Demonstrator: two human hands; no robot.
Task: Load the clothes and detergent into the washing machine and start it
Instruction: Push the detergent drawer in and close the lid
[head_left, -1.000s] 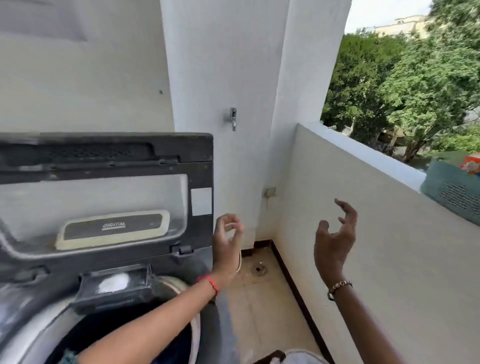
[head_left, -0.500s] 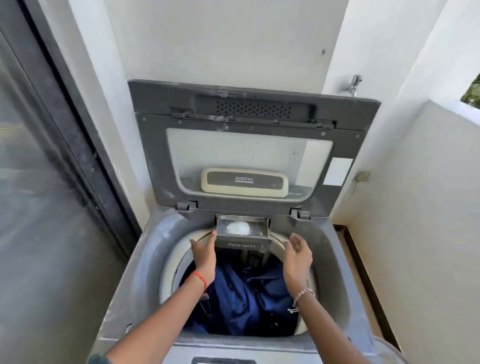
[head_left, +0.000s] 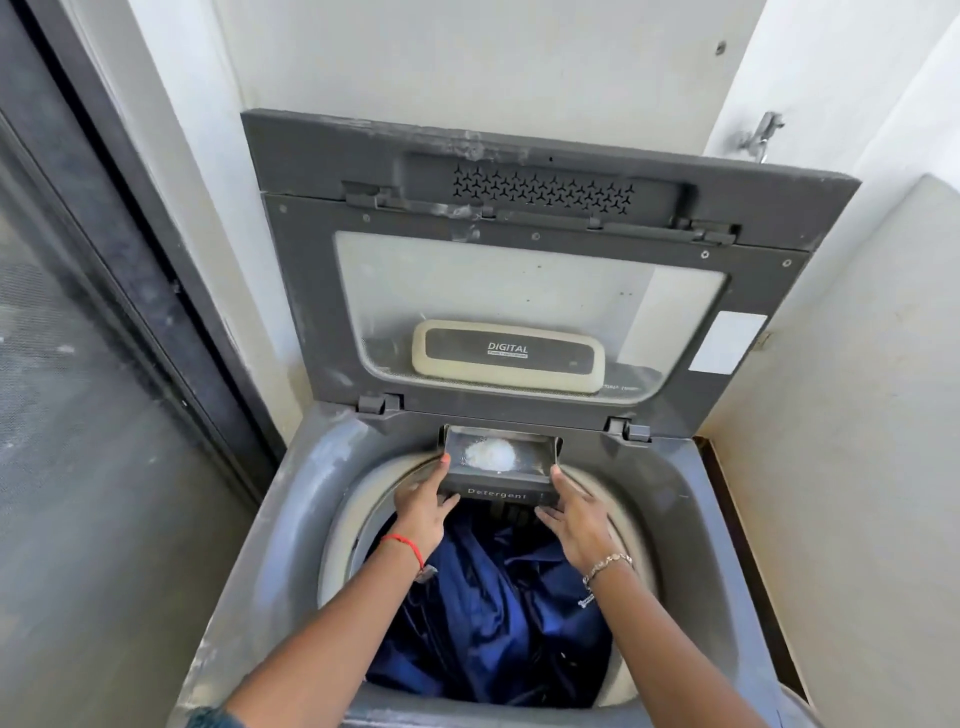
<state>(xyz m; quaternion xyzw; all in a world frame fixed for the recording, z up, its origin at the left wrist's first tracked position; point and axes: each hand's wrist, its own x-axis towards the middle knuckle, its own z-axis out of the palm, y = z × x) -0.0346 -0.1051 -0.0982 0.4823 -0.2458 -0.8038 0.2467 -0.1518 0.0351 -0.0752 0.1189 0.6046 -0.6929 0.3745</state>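
A grey top-loading washing machine (head_left: 311, 499) stands below me with its lid (head_left: 519, 260) raised upright against the wall. Dark blue clothes (head_left: 493, 623) fill the drum. At the drum's back rim a grey detergent drawer (head_left: 498, 467) marked "Detergent" sticks out, with a heap of white powder (head_left: 489, 453) in it. My left hand (head_left: 423, 506) grips the drawer's left front corner, thumb on its edge. My right hand (head_left: 576, 519) touches its right front corner with the fingers spread along the side.
A dark-framed glass door (head_left: 104, 389) runs along the left. A white parapet wall (head_left: 857, 467) closes the right side, with a strip of floor (head_left: 748, 571) between it and the machine. A metal tap (head_left: 763, 132) sticks out of the wall at upper right.
One second ago I faced the balcony corner with both hands raised and empty. The view swung back to the machine; both hands came onto the detergent drawer, which now sits slightly further in.
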